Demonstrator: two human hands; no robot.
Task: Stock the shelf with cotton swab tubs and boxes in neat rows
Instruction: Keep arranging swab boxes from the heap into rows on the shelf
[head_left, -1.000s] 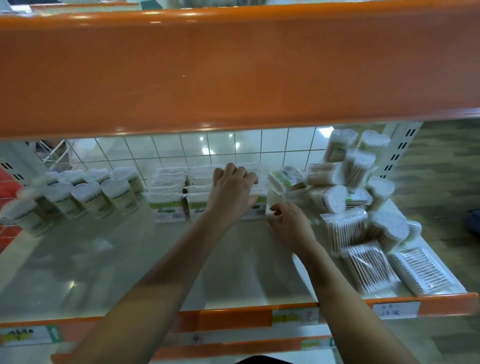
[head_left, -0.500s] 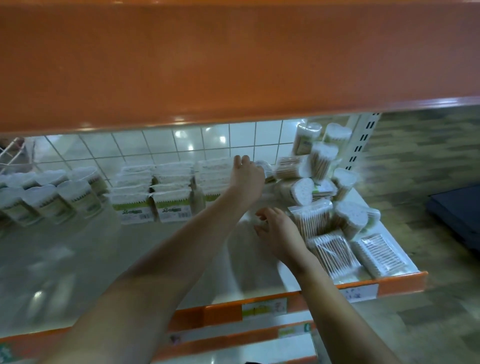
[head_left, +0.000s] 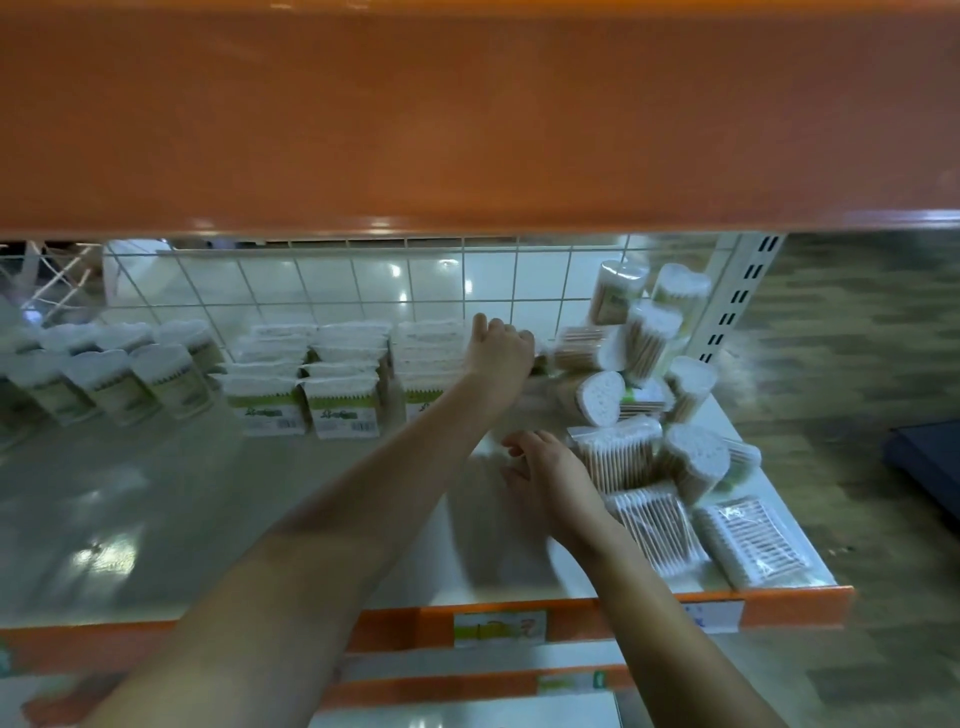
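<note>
Green-labelled cotton swab boxes (head_left: 340, 410) stand in rows at the middle of the shelf (head_left: 182, 519). To their left, heart-shaped tubs (head_left: 156, 379) stand in rows. A loose pile of tubs (head_left: 600, 397) and bagged swabs (head_left: 618, 454) fills the right end. My left hand (head_left: 498, 351) reaches to the back between the rightmost box row and the pile, fingers curled over a box top; what lies under them is hidden. My right hand (head_left: 550, 475) hovers low over the shelf beside the bagged swabs, fingers loosely spread and holding nothing.
The orange upper shelf (head_left: 467, 130) hangs low across the top of the view. A white wire grid (head_left: 363, 280) backs the shelf and a slotted upright (head_left: 737, 296) stands at the right. Flat swab packs (head_left: 753, 540) lie at the front right corner above the orange price rail (head_left: 498, 626).
My left hand slid from the top of the box rows to the back right. My right hand let go of a small white box and drew back toward the bags.
</note>
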